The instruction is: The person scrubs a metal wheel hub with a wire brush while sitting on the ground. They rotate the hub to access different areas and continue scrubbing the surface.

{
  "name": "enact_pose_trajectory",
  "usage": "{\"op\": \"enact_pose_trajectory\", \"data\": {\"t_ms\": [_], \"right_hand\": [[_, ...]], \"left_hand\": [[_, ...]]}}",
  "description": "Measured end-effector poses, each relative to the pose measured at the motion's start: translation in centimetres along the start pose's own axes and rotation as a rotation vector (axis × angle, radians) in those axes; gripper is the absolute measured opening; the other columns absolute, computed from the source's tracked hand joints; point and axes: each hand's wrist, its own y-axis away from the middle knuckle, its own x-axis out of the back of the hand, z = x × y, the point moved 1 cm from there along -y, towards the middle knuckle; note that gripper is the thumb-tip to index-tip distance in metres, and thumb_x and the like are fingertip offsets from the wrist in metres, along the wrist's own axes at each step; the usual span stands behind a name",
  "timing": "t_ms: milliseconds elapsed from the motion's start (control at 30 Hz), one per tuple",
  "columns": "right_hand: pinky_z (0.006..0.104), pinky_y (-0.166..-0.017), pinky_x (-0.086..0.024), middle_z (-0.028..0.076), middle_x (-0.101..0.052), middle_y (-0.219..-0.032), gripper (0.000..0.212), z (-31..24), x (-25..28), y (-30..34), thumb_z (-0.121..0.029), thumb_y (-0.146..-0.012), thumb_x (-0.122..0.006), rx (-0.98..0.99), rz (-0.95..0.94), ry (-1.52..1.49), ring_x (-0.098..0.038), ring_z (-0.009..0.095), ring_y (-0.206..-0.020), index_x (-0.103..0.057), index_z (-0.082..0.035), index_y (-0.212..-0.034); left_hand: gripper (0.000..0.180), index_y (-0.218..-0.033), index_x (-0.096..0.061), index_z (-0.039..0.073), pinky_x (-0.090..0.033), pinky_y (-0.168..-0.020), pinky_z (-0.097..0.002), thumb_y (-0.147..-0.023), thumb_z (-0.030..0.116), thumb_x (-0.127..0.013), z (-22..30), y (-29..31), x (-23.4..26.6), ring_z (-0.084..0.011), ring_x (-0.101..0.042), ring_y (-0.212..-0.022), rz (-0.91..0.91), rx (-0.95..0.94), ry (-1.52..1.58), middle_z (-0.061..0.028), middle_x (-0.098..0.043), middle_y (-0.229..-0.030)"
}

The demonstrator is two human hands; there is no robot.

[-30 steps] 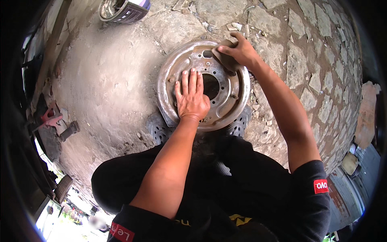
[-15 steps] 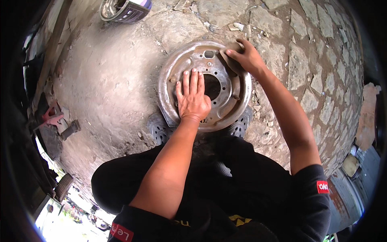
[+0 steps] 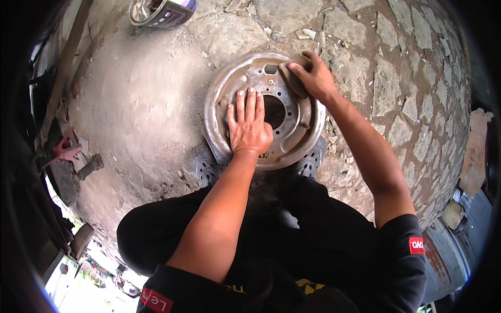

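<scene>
A round metal brake backing plate (image 3: 219,88) lies on the ground in front of me, its face dull grey and brown with a large centre hole and several small holes. My left hand (image 3: 249,124) rests flat on it, left of the hole, fingers stretched out and holding nothing. My right hand (image 3: 316,78) is closed on a bent brown sheet that looks like sandpaper (image 3: 294,81), pressed against the plate's upper right rim. The fingers behind the sheet are partly hidden.
Shoes with a pattern of holes (image 3: 203,164) stand under the plate's near edge. A dark paint can (image 3: 169,14) lies tilted at the far left. A red metal stand (image 3: 68,150) is at the left. Flat stones and loose chips (image 3: 308,34) cover the ground to the right.
My right hand and the brown sheet have shifted slightly left along the plate's upper right rim. My left hand stays in place on the plate.
</scene>
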Motion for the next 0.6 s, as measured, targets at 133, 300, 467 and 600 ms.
{"op": "enact_pose_trajectory", "data": {"t_ms": [133, 300, 467, 600], "right_hand": [[0.0448, -0.105, -0.047, 0.022, -0.065, -0.130, 0.071, -0.1, -1.1, -0.7, -0.051, -0.087, -0.073, -0.020, -0.041, 0.011, -0.061, 0.038, -0.123, -0.054, -0.008, -0.141], [0.0457, -0.105, -0.047, 0.021, -0.066, -0.129, 0.069, 2.0, -1.3, 0.9, -0.047, -0.087, -0.074, -0.011, -0.011, -0.002, -0.062, 0.038, -0.122, -0.055, -0.009, -0.141], [0.0442, -0.102, -0.049, 0.023, -0.067, -0.126, 0.059, -0.3, -0.5, 0.5, -0.036, -0.088, -0.074, 0.036, 0.005, -0.033, -0.063, 0.037, -0.121, -0.057, -0.006, -0.136], [0.0343, -0.086, -0.054, 0.013, -0.072, -0.105, 0.035, 1.2, 1.0, 0.0, -0.024, -0.096, -0.068, 0.030, 0.000, -0.400, -0.067, 0.020, -0.092, -0.063, 0.000, -0.121]], "left_hand": [[0.079, -0.157, -0.034, 0.009, -0.013, -0.123, -0.0538, -0.082, 0.024, -0.054, -0.3, 0.0, -0.2, -0.0323, -0.016, -0.156, 0.002, 0.003, -0.035, -0.0100, -0.025, -0.167], [0.080, -0.158, -0.033, 0.010, -0.013, -0.123, -0.0537, -0.082, 0.025, -0.055, 0.1, -0.1, -0.1, -0.0322, -0.017, -0.156, -0.004, -0.006, -0.015, -0.0099, -0.024, -0.167], [0.080, -0.158, -0.034, 0.010, -0.013, -0.123, -0.0541, -0.082, 0.025, -0.054, -0.3, 0.1, -0.3, -0.0325, -0.017, -0.156, 0.000, 0.000, 0.000, -0.0098, -0.024, -0.167], [0.079, -0.157, -0.034, 0.010, -0.013, -0.123, -0.0547, -0.082, 0.025, -0.054, -0.1, 0.1, -0.4, -0.0322, -0.017, -0.156, 0.013, -0.008, 0.025, -0.0095, -0.025, -0.167]]}}
